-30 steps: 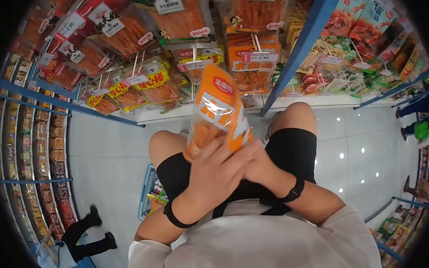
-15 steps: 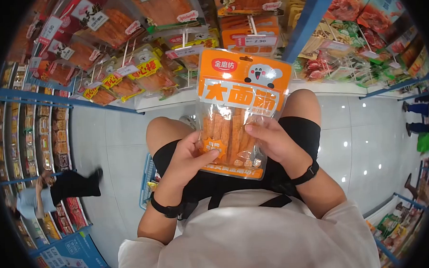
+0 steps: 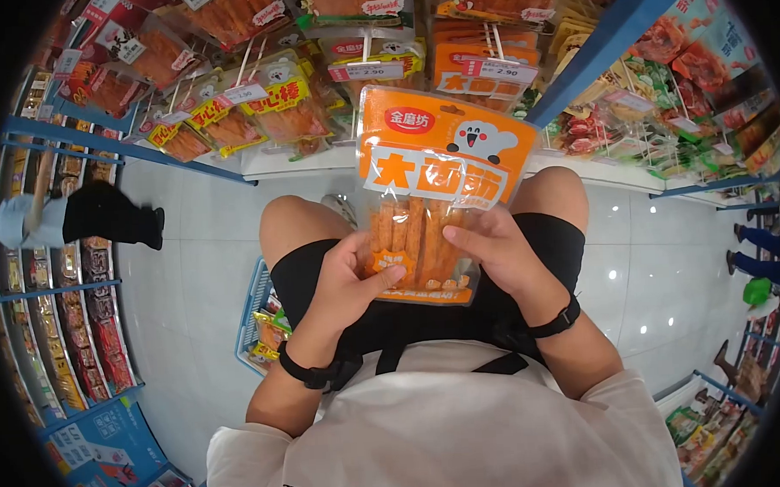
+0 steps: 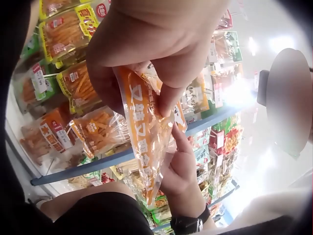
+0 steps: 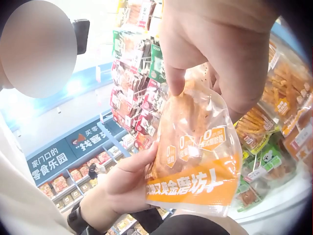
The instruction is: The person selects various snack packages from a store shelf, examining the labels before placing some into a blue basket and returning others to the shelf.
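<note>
An orange and clear snack bag with reddish-brown strips inside is held upright in front of my lap, its printed front turned up toward the head camera. My left hand grips its lower left side, thumb on the front and fingers behind. On the lower right side my right hand pinches it the same way. From the left wrist view, the bag appears nearly edge-on between both hands. The right wrist view shows the bag's lower orange band and the right thumb pressing the clear film.
Snack packs hang on hooks with price tags ahead of me. A blue shelf post slants beside them. A blue basket holding packs stands on the floor by my left leg. Another person is at the left shelves.
The bag was first tilted with both hands together at its bottom; then it turned face-up, one hand on each side. Since then it has barely moved. The person at left shifted farther up the view.
</note>
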`<state>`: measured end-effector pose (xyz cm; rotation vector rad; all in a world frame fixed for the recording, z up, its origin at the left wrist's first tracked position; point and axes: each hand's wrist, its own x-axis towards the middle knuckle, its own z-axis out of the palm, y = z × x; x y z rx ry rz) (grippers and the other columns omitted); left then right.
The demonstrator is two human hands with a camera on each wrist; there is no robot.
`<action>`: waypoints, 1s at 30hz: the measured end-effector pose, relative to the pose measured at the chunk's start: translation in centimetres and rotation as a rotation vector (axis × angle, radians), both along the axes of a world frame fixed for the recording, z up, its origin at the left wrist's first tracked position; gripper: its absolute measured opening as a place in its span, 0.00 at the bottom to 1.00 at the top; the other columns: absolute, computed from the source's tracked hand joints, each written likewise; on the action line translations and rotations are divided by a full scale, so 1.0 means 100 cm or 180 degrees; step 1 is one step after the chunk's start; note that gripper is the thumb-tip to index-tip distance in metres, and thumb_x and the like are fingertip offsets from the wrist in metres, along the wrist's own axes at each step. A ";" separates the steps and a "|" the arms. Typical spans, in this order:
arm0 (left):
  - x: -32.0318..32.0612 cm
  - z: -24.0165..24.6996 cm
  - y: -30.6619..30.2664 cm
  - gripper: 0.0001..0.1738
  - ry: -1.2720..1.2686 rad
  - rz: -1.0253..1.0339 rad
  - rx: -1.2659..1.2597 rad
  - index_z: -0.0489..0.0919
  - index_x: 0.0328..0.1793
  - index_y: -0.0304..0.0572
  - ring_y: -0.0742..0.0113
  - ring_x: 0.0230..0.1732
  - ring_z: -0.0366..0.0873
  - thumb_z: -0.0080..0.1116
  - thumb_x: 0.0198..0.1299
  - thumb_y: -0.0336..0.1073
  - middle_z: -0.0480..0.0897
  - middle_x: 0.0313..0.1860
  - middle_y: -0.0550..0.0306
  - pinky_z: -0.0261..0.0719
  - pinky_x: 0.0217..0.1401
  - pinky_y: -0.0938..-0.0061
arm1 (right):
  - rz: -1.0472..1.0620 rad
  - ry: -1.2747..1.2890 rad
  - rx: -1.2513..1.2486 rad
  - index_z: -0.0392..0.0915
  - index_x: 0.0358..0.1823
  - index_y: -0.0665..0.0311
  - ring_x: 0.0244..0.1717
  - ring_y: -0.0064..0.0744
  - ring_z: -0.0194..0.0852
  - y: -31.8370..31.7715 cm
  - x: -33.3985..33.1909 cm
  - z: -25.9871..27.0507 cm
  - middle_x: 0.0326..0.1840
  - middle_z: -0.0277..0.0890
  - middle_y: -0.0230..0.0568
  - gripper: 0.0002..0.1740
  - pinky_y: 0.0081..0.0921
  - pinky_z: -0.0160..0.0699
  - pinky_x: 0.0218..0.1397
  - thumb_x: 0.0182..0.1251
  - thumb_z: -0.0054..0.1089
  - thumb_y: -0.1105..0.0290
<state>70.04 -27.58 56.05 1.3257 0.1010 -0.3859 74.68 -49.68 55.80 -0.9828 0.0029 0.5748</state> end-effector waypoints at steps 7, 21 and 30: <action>-0.003 -0.008 0.004 0.24 -0.0035 0.0055 0.0157 0.70 0.60 0.30 0.69 0.55 0.78 0.64 0.57 0.21 0.80 0.53 0.52 0.76 0.58 0.74 | 0.0199 -0.0103 -0.0481 0.70 0.60 0.70 0.56 0.28 0.75 0.004 -0.001 -0.001 0.55 0.77 0.39 0.24 0.27 0.74 0.60 0.63 0.64 0.76; 0.061 -0.064 0.014 0.20 0.0682 0.0242 0.0171 0.73 0.56 0.33 0.71 0.47 0.81 0.65 0.58 0.25 0.83 0.48 0.55 0.80 0.51 0.74 | 0.0396 -0.1182 -0.2930 0.63 0.64 0.69 0.53 0.47 0.75 -0.010 -0.002 -0.034 0.55 0.73 0.57 0.36 0.36 0.78 0.50 0.59 0.69 0.59; 0.089 -0.097 -0.003 0.21 0.0091 0.0013 0.0062 0.72 0.57 0.32 0.71 0.48 0.80 0.64 0.58 0.24 0.82 0.48 0.54 0.79 0.52 0.75 | 0.0098 -0.2323 -0.5363 0.69 0.63 0.62 0.75 0.60 0.46 -0.144 0.005 -0.063 0.70 0.61 0.54 0.34 0.55 0.47 0.73 0.55 0.67 0.60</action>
